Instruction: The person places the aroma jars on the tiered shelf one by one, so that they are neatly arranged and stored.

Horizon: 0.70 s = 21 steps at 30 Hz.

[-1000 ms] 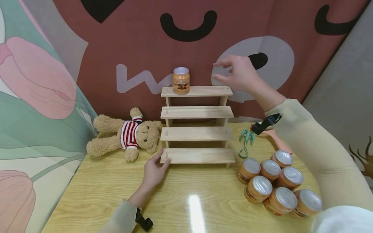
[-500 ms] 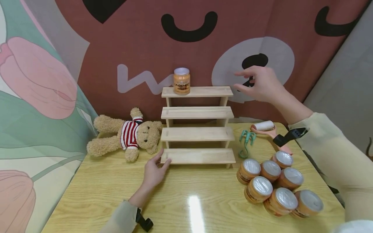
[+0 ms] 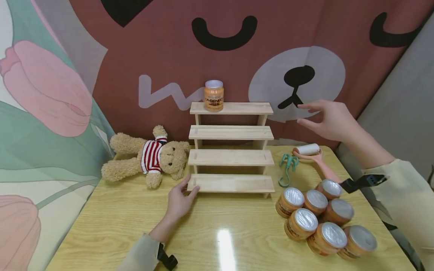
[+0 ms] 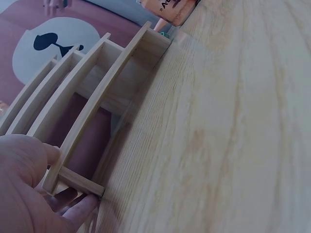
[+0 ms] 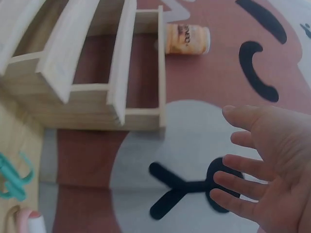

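Observation:
A wooden four-step display shelf stands at the middle of the table. My left hand grips the left end of its lowest step, thumb on the front edge and fingers round the side. In the left wrist view, that hand wraps the corner by the short leg. One orange jar with a silver lid stands upright on the top step, toward its left end. Right of the shelf, my right hand is in the air, thumb and fingers apart with nothing between them. Several similar jars stand grouped below it on the table.
A teddy bear in a striped shirt lies left of the shelf. To the right lie a green claw-shaped tool and a pink-handled lint roller. A patterned curtain hangs right behind the table.
My right hand has moved right and down, away from the top step and toward the grouped jars. The left hand keeps its grip on the shelf, and the jar on top stays put.

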Each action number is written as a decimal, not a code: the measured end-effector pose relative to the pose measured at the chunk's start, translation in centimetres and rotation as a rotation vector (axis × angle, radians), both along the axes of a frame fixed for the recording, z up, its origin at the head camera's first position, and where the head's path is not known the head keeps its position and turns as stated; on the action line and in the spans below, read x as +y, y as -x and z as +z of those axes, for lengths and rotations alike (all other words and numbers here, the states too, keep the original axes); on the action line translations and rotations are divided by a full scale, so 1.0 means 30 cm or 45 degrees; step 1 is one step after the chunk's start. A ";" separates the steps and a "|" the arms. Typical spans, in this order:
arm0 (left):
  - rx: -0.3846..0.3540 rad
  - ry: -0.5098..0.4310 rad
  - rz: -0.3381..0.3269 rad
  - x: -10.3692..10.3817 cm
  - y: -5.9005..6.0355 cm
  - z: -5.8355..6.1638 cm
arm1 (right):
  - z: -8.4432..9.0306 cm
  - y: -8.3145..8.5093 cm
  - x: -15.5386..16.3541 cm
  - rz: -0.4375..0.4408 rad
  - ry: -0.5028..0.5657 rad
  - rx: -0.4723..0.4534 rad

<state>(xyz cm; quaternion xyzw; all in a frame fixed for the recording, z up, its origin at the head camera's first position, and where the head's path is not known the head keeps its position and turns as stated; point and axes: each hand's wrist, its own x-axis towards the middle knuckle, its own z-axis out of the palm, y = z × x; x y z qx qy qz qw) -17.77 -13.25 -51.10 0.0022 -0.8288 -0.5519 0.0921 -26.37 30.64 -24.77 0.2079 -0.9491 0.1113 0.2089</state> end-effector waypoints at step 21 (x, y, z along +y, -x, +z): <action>0.000 0.007 -0.010 -0.002 0.001 -0.009 | -0.172 -0.155 0.253 0.031 -0.109 -0.139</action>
